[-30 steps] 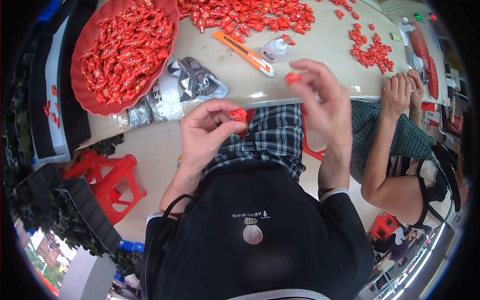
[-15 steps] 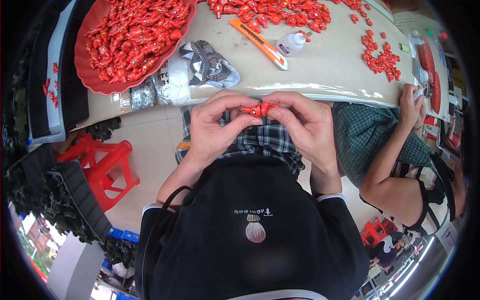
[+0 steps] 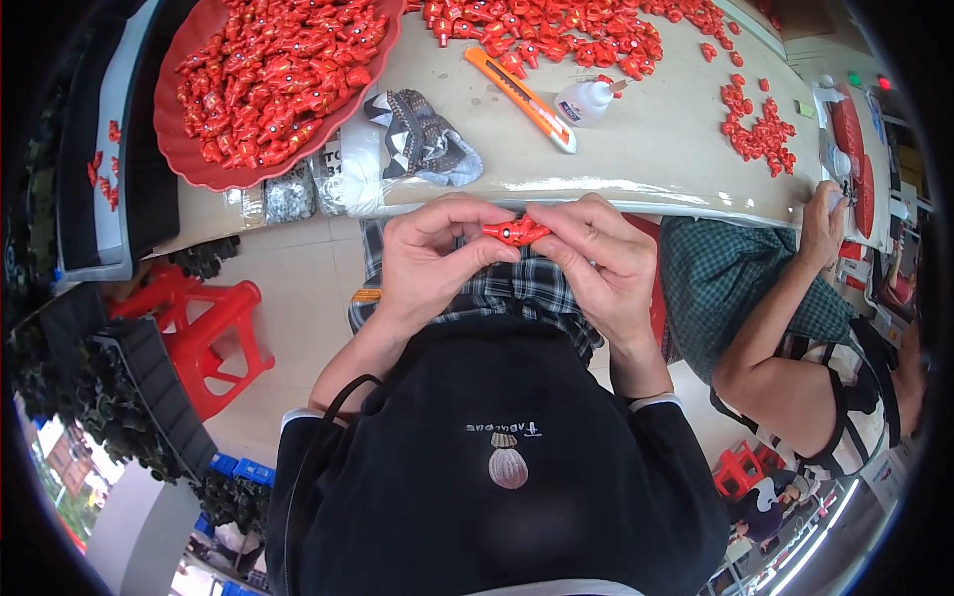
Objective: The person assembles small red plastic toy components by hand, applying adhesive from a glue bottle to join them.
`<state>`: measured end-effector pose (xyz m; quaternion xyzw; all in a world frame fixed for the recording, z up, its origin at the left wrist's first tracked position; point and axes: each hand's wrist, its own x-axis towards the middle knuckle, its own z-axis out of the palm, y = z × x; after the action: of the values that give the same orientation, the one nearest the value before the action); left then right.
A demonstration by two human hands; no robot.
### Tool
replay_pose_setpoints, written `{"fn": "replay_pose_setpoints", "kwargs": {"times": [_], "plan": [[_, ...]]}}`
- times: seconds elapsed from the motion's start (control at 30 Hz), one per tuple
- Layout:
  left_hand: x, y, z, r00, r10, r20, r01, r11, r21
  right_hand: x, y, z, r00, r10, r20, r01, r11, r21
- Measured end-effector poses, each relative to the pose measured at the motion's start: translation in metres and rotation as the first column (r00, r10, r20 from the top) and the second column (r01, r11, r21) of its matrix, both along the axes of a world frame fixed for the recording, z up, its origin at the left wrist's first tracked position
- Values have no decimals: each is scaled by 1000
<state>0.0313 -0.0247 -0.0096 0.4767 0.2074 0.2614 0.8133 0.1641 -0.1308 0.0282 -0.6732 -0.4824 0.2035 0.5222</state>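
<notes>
Red part [image 3: 515, 233], a small moulded plastic piece, is being pinched between both hands just below the table [image 3: 656, 174] edge, above the person's lap. Left hand [image 3: 437, 256] is closing thumb and forefinger on the part's end at 9 o'clock, the other fingers curling loosely; right hand [image 3: 596, 263] is gripping the end at 3 o'clock in the same way, so the part is lying level between the two sets of fingertips, probably so that both ends can be pressed or turned together. Both hands are therefore nearly closed, each holding only this one part. At 12 o'clock from the hands, an orange knife [image 3: 520, 97] and a glue bottle [image 3: 586, 101] are lying on the table within easy reach, seemingly kept handy for trimming and bonding. At 10 o'clock a red tray [image 3: 189, 164] is holding a heap of like parts, and a loose pile [image 3: 556, 30] is spreading across the table at 12 o'clock; a smaller cluster [image 3: 757, 129] is sitting at 2 o'clock. A grey cloth [image 3: 422, 139] is resting near the table edge at 11 o'clock. At 3 o'clock a co-worker's hand [image 3: 823, 223] is resting at the table edge, well apart. A red stool [image 3: 214, 333] is standing on the floor at 8 o'clock.
</notes>
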Motion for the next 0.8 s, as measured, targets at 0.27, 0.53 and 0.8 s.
{"fn": "replay_pose_setpoints", "kwargs": {"times": [0.27, 0.53, 0.8], "plan": [[4, 0, -1, 998, 62, -26, -50, 942, 332, -6, -1, -14, 998, -33, 45, 28, 996, 88], [3, -5, -4, 995, 97, -35, -80, 936, 342, -18, -1, -14, 983, -116, -142, 128, 989, 81], [1, -1, -5, 994, 97, -53, -69, 916, 394, -19, -1, -17, 983, -108, -146, 123, 988, 98]]}}
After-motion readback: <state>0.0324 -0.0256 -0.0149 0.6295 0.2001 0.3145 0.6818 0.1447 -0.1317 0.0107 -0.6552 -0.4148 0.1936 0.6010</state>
